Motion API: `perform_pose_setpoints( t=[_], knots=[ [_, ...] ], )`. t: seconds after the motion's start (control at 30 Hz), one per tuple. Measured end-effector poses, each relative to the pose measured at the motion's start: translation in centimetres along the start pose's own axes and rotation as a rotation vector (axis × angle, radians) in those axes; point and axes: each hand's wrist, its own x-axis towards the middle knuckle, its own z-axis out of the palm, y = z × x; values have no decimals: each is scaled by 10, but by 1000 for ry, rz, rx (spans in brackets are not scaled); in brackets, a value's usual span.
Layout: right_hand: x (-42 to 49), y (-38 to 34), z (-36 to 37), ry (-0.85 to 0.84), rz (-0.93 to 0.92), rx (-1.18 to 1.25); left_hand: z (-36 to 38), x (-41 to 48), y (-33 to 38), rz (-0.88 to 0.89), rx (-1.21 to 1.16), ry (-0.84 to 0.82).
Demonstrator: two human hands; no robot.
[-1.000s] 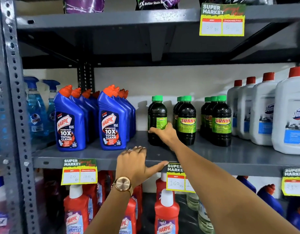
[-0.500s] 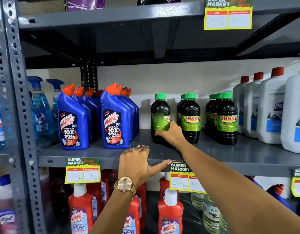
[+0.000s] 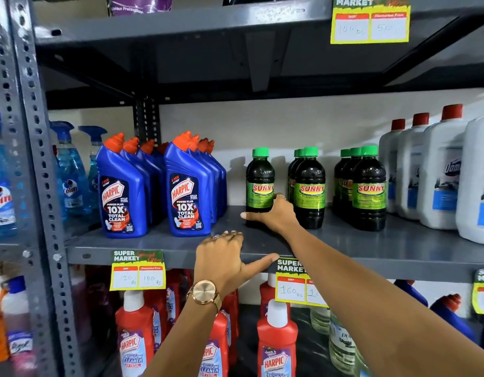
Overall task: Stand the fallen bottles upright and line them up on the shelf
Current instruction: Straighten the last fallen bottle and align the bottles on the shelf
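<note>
Gripping the lone Sunny bottle [image 3: 259, 186] low on its body, my right hand [image 3: 273, 212] has its thumb stretched across the front near the base and its fingers wrapped round the right side. The bottle stands upright on the grey shelf [image 3: 398, 246], label facing out, apart from the two Sunny rows [image 3: 310, 186] to its right. My left hand [image 3: 221, 257] rests on the shelf lip, fingers curled over the top and thumb pointing right along the edge, holding nothing. To finish this well, I judge I should slide the bottle rather than lift it, keeping my grip low so it can't tip. It wants to sit level with the front bottles beside it, spaced like those rows, label square.
</note>
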Motion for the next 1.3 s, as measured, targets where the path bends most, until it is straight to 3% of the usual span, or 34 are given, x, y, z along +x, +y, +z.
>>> perform_pose_setpoints(
  t=[0.37,0.6,0.73,0.87,1.0,1.13,1.3],
  knots=[
    [-5,-5,-2,61,29,-104,2,0,-1,7,8,23],
    [-17,-8,-24,-113,110,-66,-1,5,-5,-27,2,-12],
    [-29,9,-75,-268,138,-187,-8,51,-7,-169,-267,-140],
    [-30,30,-119,-124,248,-324,8,96,3,-368,-655,-405],
    [-21,45,-120,-136,306,-117,39,109,-3,-548,-692,-496],
    [-4,45,-106,-234,337,20,50,110,-6,-505,-660,-467],
    [3,55,-89,-98,255,-73,49,109,-7,-422,-639,-461]
  ],
)
